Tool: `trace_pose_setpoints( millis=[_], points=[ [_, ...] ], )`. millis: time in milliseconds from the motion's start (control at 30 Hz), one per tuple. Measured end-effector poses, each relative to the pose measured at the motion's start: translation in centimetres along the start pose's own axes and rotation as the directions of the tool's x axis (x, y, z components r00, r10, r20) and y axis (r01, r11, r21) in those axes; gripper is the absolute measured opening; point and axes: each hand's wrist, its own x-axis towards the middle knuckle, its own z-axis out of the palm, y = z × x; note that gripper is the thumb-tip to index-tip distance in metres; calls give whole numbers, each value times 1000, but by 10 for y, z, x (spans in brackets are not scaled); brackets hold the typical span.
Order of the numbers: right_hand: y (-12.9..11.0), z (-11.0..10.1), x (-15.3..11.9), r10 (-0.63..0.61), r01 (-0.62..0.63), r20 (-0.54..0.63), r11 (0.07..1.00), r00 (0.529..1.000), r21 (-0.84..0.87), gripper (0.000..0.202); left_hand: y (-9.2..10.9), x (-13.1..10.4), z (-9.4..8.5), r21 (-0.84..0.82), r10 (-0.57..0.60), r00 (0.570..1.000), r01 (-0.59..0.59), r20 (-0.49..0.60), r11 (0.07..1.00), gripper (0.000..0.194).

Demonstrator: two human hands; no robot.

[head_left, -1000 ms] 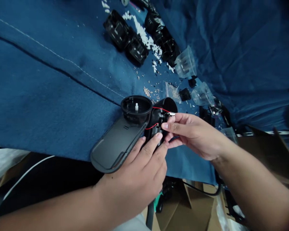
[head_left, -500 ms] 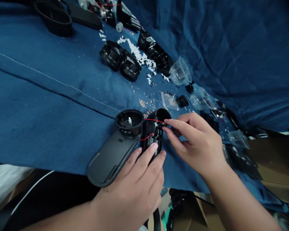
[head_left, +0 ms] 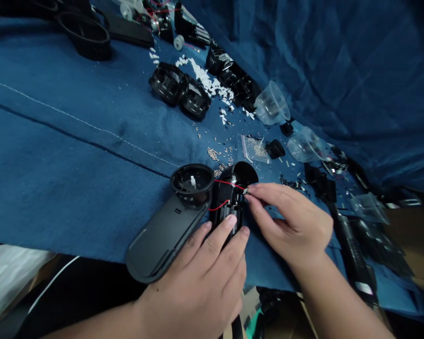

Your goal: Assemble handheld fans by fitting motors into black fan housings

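On blue cloth (head_left: 102, 197), dark grey cover (head_left: 166, 230) beside open black housing (head_left: 226, 192), left hand (head_left: 212, 268) laid across the latter, thumb hidden, grip unreadable to me, right hand (head_left: 293, 219) pinching red wire (head_left: 223, 181) by its tiny metal tip (head_left: 246, 191): apparently wire placement, next wanting steady, fine aim.

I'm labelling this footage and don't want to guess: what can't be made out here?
All in the head view:
- Lower end of the black housing: covered by the left hand.
- Left thumb: hidden, apparently beneath the dark gray cover.
- Small metal piece at the right hand's fingertips: too small to identify.
- Bits in the clear bag: too small and blurred to count.
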Motion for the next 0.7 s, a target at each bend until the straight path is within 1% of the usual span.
trace_pose_setpoints(
  millis=[67,167,267,333,433,500,600,700],
  points=[
    [6,1,-2,-84,84,5,996,996,10,27,0,1,0,6,7,1000,-7,12,1000,47],
    [15,-3,-3,-174,172,43,984,984,48,34,0,1,-1,13,26,999,-26,30,1000,47],
    [21,-6,-2,-209,206,83,978,974,45,33,-1,1,-2,13,43,998,-44,37,999,49],
    [21,-5,-1,-197,194,73,980,978,48,33,-1,1,-2,14,36,999,-37,30,999,49],
    [15,0,1,-126,124,25,989,992,86,30,0,-1,-3,15,28,999,-28,32,999,47],
    [8,4,2,-24,23,14,992,1000,122,21,0,-2,-4,16,34,998,-35,43,999,46],
    [-3,5,3,142,-146,32,974,989,176,9,0,-3,-7,31,43,997,-45,56,999,49],
    [-13,5,4,218,-219,25,962,976,161,6,-1,-1,-10,26,50,996,-52,75,998,51]
  ],
)
